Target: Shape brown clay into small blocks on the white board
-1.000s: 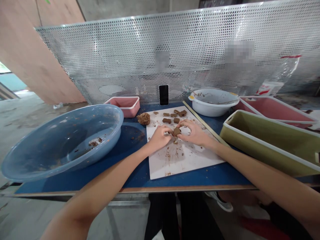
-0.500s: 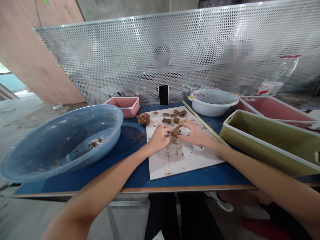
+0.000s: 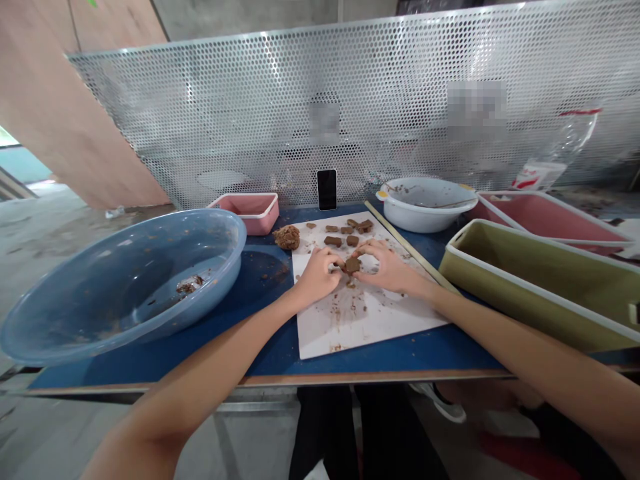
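Note:
Over the white board, a small brown clay piece is held between my two hands. The fingertips of my left hand pinch its left side. My right hand grips it from the right with thumb and fingers curved round it. Several brown clay blocks lie on the board beyond my hands. A rough clay lump sits at the board's upper left corner. Crumbs and wet smears mark the board nearer to me.
A big blue basin stands left, with a pink box behind it. A phone leans on the mesh screen. Right are a long stick, a white basin, a green trough and a pink trough.
The clay piece has turned slightly between my fingers and shows a flatter face. Both hands have stayed nearly in place.

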A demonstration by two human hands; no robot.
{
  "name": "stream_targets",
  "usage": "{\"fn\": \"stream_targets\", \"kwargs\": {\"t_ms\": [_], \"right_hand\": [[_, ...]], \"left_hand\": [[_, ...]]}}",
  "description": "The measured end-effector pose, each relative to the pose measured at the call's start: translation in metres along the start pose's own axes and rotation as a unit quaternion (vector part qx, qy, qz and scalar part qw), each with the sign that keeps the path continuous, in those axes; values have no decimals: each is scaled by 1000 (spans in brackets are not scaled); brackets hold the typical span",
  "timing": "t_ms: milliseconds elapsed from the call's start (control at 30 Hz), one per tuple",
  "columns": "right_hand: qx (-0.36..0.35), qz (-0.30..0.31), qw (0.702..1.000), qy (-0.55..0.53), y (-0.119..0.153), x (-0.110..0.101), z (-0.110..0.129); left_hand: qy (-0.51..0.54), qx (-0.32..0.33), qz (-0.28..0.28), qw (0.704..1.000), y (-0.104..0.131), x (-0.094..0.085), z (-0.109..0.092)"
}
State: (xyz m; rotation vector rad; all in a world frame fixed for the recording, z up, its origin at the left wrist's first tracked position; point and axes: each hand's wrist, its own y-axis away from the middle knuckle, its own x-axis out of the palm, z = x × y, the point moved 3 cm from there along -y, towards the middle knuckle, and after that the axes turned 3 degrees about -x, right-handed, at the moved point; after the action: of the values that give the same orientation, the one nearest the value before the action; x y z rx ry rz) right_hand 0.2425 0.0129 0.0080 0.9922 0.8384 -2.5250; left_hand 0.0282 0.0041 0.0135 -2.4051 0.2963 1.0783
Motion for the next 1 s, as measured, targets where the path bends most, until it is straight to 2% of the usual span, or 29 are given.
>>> {"fn": "stream_targets", "kwargs": {"t_ms": [533, 1000], "right_hand": [[35, 37, 995, 83, 3, 10, -4], [39, 58, 994, 87, 4, 11, -2]], "left_hand": [[-70, 1, 27, 997, 1, 8, 6], [-74, -16, 41, 996, 1, 7, 4]]}}
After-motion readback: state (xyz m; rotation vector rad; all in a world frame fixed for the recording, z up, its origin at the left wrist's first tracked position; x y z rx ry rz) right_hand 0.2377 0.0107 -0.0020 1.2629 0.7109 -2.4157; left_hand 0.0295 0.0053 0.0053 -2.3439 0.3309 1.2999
